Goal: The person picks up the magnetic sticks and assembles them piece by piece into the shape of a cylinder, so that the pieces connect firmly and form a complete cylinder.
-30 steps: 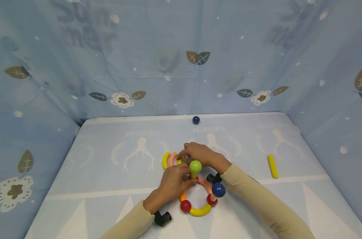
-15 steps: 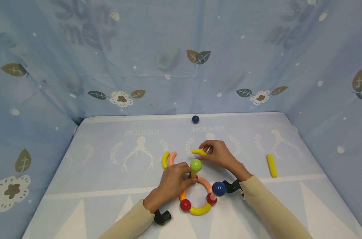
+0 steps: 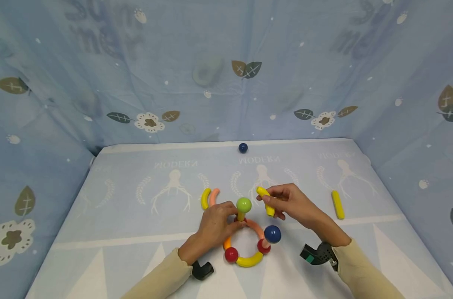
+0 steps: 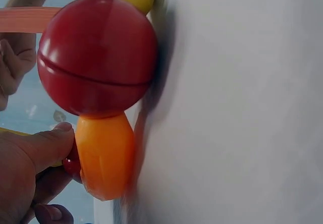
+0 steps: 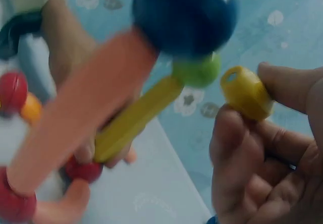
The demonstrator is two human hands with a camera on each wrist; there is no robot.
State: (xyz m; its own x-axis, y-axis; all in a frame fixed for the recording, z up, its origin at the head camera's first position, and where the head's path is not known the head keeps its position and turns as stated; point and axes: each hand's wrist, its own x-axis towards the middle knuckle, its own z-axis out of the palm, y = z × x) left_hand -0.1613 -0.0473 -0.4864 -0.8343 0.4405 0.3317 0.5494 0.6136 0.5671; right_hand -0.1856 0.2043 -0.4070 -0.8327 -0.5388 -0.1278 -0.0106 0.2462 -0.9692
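A ring of red balls and curved sticks lies on the table; its curved yellow stick is nearest me. A green ball tops an upright yellow stick, and a blue ball tops a pink stick. My left hand grips the ring's far red ball at the base of the yellow upright. My right hand pinches a curved yellow stick above the table, right of the green ball. A hole shows in that stick's end in the right wrist view.
Left of the ring's far side lie a loose yellow curved stick and a pink curved stick. A straight yellow stick lies at the right. Near the table's back edge is a loose blue ball, before a blue curtain.
My right hand has lifted the curved yellow stick from beside the loose curved ones, carried it rightward and turned it more upright. My left hand stays at the far red ball.
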